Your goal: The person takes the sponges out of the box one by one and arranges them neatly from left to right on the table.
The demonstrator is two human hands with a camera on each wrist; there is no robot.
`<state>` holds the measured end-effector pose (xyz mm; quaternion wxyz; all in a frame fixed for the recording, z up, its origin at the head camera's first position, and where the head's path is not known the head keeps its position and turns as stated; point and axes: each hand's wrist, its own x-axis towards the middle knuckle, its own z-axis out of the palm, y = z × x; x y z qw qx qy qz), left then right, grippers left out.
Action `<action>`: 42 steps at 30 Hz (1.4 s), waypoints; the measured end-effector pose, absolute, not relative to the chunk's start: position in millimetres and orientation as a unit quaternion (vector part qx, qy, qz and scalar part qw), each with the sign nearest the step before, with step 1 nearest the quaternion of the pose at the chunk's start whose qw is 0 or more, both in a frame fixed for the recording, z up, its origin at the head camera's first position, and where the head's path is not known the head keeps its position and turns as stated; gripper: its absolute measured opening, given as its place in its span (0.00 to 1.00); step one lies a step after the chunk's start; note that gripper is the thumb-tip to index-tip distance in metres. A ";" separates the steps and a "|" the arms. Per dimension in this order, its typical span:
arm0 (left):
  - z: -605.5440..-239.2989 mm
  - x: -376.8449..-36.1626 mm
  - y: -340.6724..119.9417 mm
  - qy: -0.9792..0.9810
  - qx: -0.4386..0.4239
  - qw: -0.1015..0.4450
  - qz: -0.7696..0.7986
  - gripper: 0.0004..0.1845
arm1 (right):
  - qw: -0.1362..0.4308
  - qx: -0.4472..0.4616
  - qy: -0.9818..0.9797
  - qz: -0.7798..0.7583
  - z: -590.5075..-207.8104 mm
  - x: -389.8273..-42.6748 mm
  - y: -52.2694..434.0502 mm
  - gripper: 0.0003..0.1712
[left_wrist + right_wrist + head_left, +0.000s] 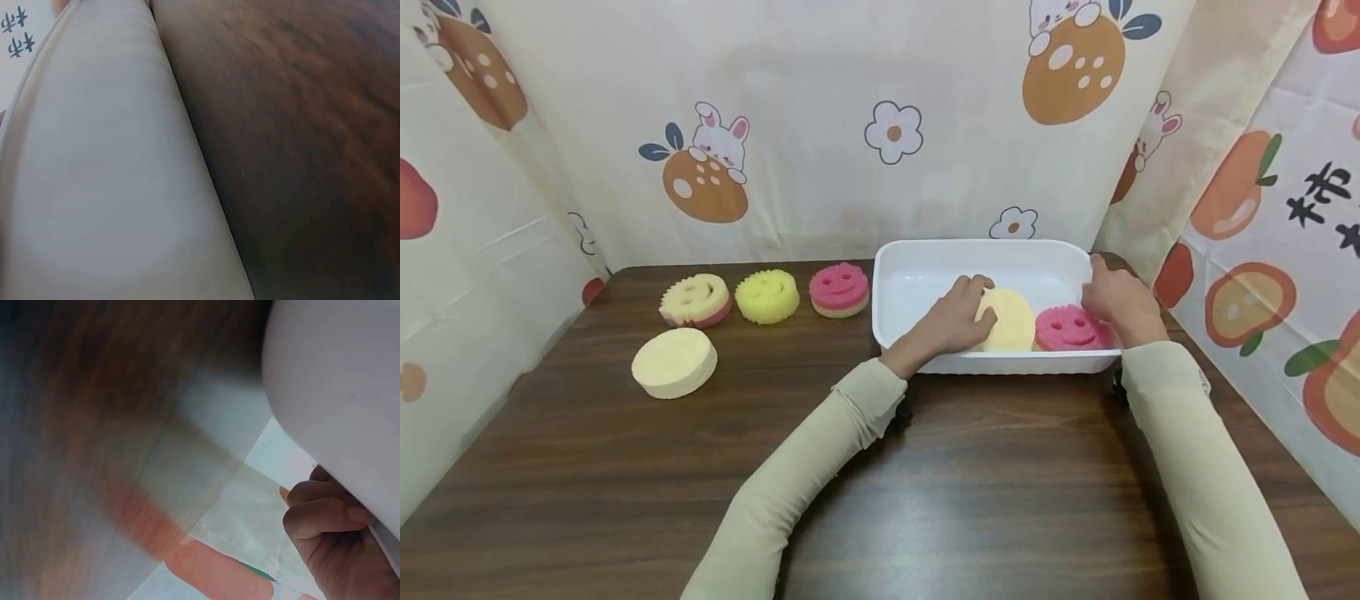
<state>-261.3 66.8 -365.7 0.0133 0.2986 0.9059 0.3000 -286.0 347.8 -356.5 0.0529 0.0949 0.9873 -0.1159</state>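
A white rectangular tray (917,258) stands at the back right in the head view, its outer wall filling much of both wrist views. Inside it, my left hand (951,317) holds a pale yellow round sponge (1011,321) by its left side, thumb and fingers spread around the edge. Beside that sponge lies a pink smiley-face sponge (1075,327), near the tray's right end. My right hand (1122,302) grips the tray's right rim, close by the pink sponge. In the right wrist view its curled fingers (322,515) show at the tray's edge.
Left of the tray, a row holds a cream smiley sponge (696,298), a yellow one (767,296) and a pink one (839,289). A plain pale yellow round sponge (674,363) lies nearer on the dark wooden table (1000,500). Printed curtains (820,167) enclose the back and sides.
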 end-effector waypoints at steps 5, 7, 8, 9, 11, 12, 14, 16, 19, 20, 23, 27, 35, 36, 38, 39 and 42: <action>-364.7 -259.9 63.2 0.900 0.302 0.006 0.314 0.23 | 0.056 0.095 0.987 -0.113 -358.9 -286.2 346.6 0.47; -363.5 -260.6 62.3 0.898 0.304 0.000 0.319 0.23 | 0.054 0.094 0.988 -0.110 -358.7 -287.7 346.9 0.46; -362.7 -261.1 62.1 0.897 0.304 -0.003 0.321 0.23 | 0.053 0.094 0.988 -0.109 -358.1 -288.2 347.0 0.47; -361.8 -261.5 61.9 0.896 0.304 -0.005 0.322 0.23 | 0.051 0.093 0.988 -0.108 -357.3 -288.7 347.1 0.47; -359.9 -261.9 61.8 0.897 0.302 -0.007 0.324 0.23 | 0.050 0.092 0.989 -0.108 -355.5 -289.0 347.1 0.47; -359.1 -261.9 61.6 0.896 0.301 -0.008 0.326 0.23 | 0.049 0.092 0.989 -0.107 -354.4 -288.9 346.9 0.47; -358.1 -262.0 61.4 0.896 0.298 -0.012 0.329 0.23 | 0.048 0.090 0.989 -0.107 -352.9 -288.6 346.1 0.46; -357.5 -262.0 61.1 0.894 0.296 -0.015 0.335 0.23 | 0.049 0.088 0.989 -0.106 -352.1 -288.5 345.7 0.46; -357.1 -262.0 60.8 0.891 0.296 -0.018 0.345 0.23 | 0.052 0.088 0.989 -0.107 -352.3 -288.7 345.8 0.45; -357.1 -261.8 60.8 0.890 0.296 -0.019 0.346 0.23 | 0.053 0.088 0.989 -0.107 -352.7 -288.7 346.0 0.45; -357.1 -261.2 60.6 0.890 0.293 -0.020 0.349 0.23 | 0.055 0.088 0.989 -0.105 -354.5 -289.0 346.6 0.45; -356.7 -259.9 60.3 0.891 0.286 -0.022 0.351 0.23 | 0.055 0.085 0.989 -0.103 -356.8 -289.5 346.7 0.45; -355.8 -259.8 58.9 0.888 0.286 -0.020 0.358 0.24 | 0.051 0.083 0.990 -0.100 -358.4 -289.7 348.2 0.46; -355.6 -260.1 58.4 0.888 0.285 -0.019 0.360 0.24 | 0.050 0.082 0.990 -0.100 -358.5 -289.8 348.6 0.46; -355.3 -260.7 57.3 0.887 0.284 -0.019 0.363 0.24 | 0.048 0.081 0.991 -0.099 -358.6 -290.0 349.3 0.45; -355.1 -260.9 56.6 0.887 0.283 -0.019 0.364 0.24 | 0.048 0.082 0.991 -0.098 -358.7 -290.0 349.7 0.45; -354.5 -262.0 54.8 0.885 0.284 -0.020 0.368 0.24 | 0.048 0.083 0.990 -0.099 -358.7 -289.7 350.8 0.45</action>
